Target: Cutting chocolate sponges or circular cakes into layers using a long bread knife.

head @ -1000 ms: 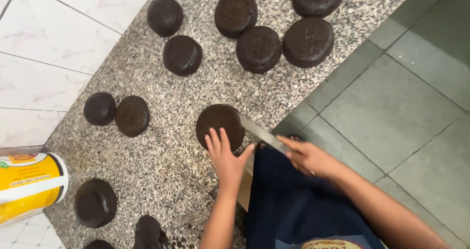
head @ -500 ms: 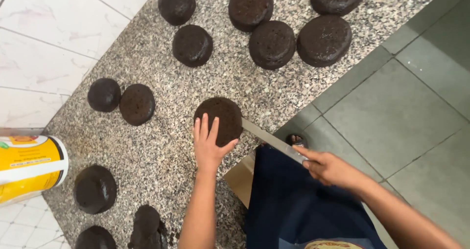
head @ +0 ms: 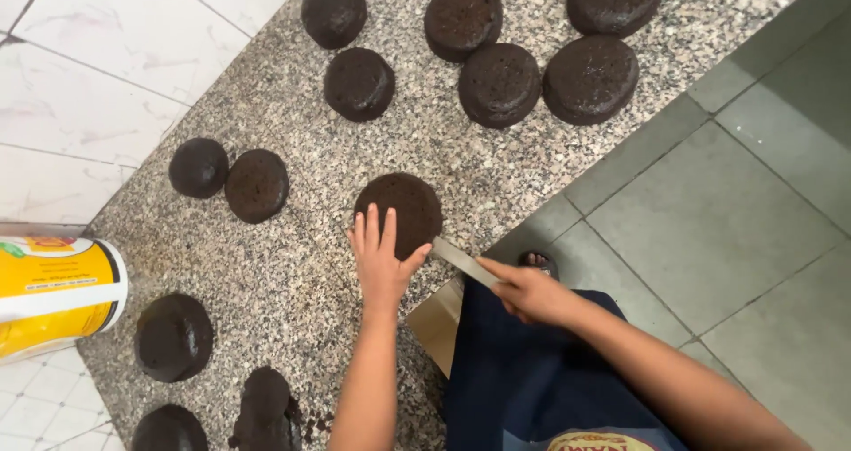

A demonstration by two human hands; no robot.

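Left hand (head: 381, 260), fingers flat, steadies the dark round cake (head: 401, 210); right hand (head: 532, 291) grips the knife (head: 465, 261), slicing level; a steady horizontal stroke is called for.

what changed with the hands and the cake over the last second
The left hand slid forward, from the cake's near edge to lie flat on top of the cake. The right hand kept its grip on the knife, the blade staying at the cake's side. The other cakes on the counter stayed put.
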